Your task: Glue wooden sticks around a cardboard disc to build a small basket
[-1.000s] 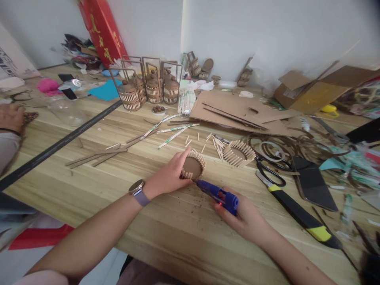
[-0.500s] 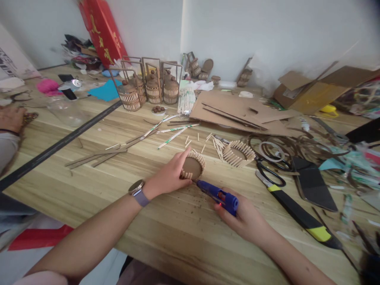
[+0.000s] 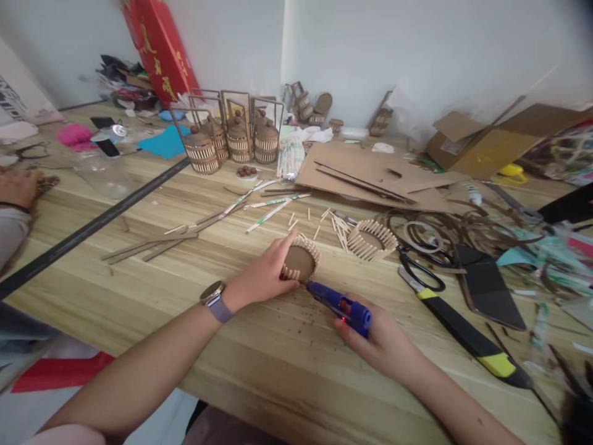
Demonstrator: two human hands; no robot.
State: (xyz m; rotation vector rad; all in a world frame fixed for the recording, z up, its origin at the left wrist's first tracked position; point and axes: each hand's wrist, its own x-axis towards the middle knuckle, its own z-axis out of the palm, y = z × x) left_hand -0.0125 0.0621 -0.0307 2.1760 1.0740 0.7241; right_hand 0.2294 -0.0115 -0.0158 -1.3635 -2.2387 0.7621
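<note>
My left hand is closed on the left side of a small round basket, a brown disc ringed with short pale sticks. A gap in the sticks shows at its near right edge. In my right hand is a blue glue gun with a small red light on. Its nozzle points at the near rim of the basket, at the gap; whether it touches cannot be made out. Just beyond, a second stick-ringed basket lies on the table, with loose short sticks beside it.
Scissors, a yellow-black knife and a phone lie to the right. Cardboard and finished lidded baskets stand behind. Brown strips lie left. Another person's hand rests at the far left.
</note>
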